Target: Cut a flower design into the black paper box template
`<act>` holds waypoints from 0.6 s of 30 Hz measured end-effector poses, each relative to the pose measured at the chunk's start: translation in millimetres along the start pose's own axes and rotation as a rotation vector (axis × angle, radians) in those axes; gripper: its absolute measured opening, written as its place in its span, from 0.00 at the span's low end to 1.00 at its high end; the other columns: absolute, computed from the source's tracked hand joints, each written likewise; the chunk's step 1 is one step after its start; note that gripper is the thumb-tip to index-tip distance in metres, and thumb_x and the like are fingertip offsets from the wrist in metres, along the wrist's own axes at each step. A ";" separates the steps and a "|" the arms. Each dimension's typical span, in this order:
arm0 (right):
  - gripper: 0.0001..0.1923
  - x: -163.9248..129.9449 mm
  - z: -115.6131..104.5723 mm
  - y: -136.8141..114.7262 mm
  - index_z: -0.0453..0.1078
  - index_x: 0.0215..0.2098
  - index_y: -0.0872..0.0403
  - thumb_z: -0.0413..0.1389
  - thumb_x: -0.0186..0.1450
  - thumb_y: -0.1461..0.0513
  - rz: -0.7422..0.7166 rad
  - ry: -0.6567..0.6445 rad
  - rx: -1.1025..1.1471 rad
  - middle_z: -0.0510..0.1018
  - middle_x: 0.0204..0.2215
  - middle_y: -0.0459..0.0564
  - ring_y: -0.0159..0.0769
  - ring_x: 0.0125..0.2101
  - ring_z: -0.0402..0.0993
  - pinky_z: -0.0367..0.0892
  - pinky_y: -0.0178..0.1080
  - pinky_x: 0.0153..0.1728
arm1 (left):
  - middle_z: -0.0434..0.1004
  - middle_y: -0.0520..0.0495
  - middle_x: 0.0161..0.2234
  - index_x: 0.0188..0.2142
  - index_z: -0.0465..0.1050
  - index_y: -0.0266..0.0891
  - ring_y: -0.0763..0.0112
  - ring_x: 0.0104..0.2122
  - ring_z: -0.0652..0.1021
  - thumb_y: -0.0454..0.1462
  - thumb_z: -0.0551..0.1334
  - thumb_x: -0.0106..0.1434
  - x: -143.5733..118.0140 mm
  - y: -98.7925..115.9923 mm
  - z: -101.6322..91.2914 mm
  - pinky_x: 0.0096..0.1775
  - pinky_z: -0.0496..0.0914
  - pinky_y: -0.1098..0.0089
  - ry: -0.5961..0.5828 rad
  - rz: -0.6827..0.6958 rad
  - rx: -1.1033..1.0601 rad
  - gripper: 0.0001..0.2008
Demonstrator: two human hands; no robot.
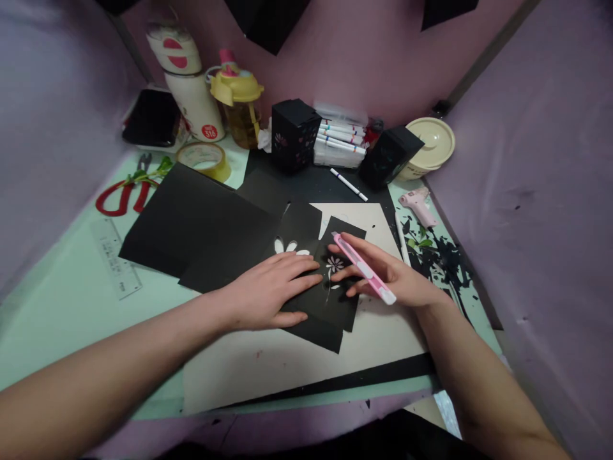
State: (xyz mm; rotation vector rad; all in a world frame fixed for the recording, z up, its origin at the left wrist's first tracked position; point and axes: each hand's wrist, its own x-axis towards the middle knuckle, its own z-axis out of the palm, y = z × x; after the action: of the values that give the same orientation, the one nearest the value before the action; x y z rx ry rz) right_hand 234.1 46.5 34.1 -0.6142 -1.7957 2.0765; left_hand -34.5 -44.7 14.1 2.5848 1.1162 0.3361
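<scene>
My left hand [275, 287] lies flat with its fingers apart on a black paper sheet [316, 322], which has petal-shaped cutouts showing white. Beside its fingertips is a smaller black piece of paper [345, 237] with a little flower and leaf cut through it. My right hand [383, 271] holds a pink utility knife [361, 263] between thumb and fingers, the blade end pointing up and away to the left. Its other fingertips rest on or just over the smaller black piece. Under the papers lies a pale board [239, 374].
At the back stand a white bottle [194, 102], a yellow-lidded cup [237, 105], two black paper boxes [293, 137] and a marker case [338, 153]. Red-handled scissors [115, 198] and a clear ruler [117, 262] lie left. A pink glue gun [419, 206] and black scraps [450, 262] are right.
</scene>
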 end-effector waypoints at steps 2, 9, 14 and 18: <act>0.42 -0.6 -1.8 -2.9 0.57 0.66 0.41 0.66 0.57 0.63 0.041 -0.053 0.088 0.59 0.68 0.57 0.44 0.49 0.78 0.80 0.42 0.38 | 0.62 0.35 0.63 0.61 0.63 0.38 0.49 0.64 0.63 0.47 0.63 0.63 0.0 0.0 -0.4 0.63 0.57 0.48 -0.002 -0.011 -0.009 0.30; 0.29 3.6 1.7 5.1 0.62 0.61 0.49 0.60 0.63 0.61 0.025 0.179 -0.033 0.74 0.55 0.59 0.31 0.30 0.79 0.72 0.30 0.20 | 0.63 0.35 0.63 0.62 0.62 0.38 0.50 0.63 0.64 0.46 0.63 0.63 0.8 1.5 -2.5 0.63 0.57 0.47 0.012 -0.002 -0.029 0.30; 0.19 -7.7 7.5 -3.5 0.67 0.57 0.50 0.51 0.69 0.66 0.110 0.098 -0.382 0.80 0.40 0.52 0.29 0.29 0.77 0.73 0.30 0.24 | 0.62 0.35 0.63 0.62 0.62 0.38 0.50 0.63 0.63 0.46 0.63 0.63 0.4 0.8 -1.1 0.63 0.57 0.48 0.010 -0.008 -0.027 0.31; 0.19 -14.6 3.9 -15.3 0.72 0.56 0.47 0.53 0.68 0.67 0.050 0.105 -0.723 0.79 0.35 0.48 0.30 0.27 0.75 0.72 0.31 0.25 | 0.61 0.36 0.64 0.63 0.61 0.38 0.50 0.64 0.62 0.47 0.63 0.63 -0.1 -0.4 1.0 0.64 0.56 0.48 -0.010 -0.017 -0.007 0.32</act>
State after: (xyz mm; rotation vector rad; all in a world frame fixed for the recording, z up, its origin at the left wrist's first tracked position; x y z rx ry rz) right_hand 244.0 38.1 51.2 -0.9259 -2.4714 1.3377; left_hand -34.5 -44.7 13.0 2.5661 1.1308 0.3219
